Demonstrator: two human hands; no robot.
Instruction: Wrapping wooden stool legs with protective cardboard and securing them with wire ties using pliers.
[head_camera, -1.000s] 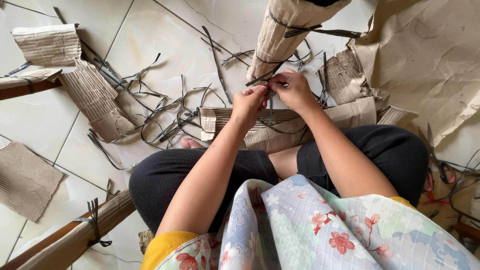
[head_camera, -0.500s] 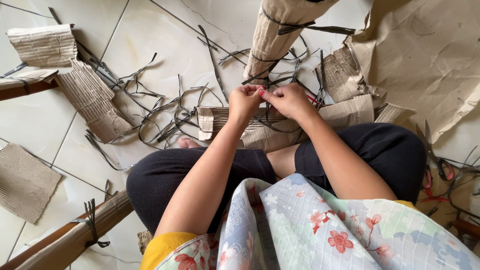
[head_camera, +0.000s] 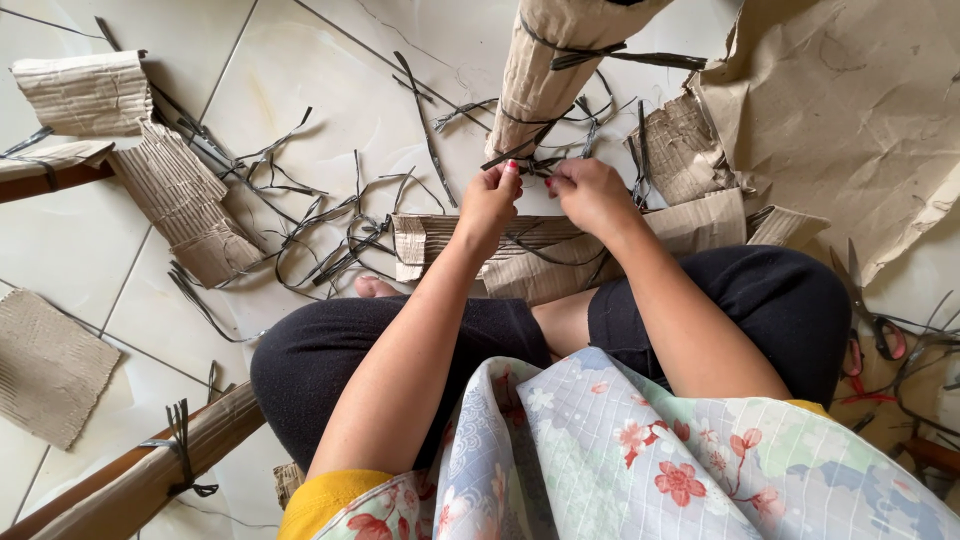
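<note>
Looks about midway: the wrapped post (head_camera: 545, 75) between the knees still has a few black straps (head_camera: 560, 50) round its cardboard, and cut straps (head_camera: 330, 235) litter the floor (head_camera: 330, 80) with peeled cardboard (head_camera: 85, 90). Left hand (head_camera: 490, 200) and right hand (head_camera: 590, 195) are both pinched shut on a strap (head_camera: 520, 160) at the post's lower end. More wrapped posts (head_camera: 140, 480) wait nearby. Brown paper (head_camera: 850, 110) on the right, red-handled scissors (head_camera: 870, 320) beside it. No labels I can see.
</note>
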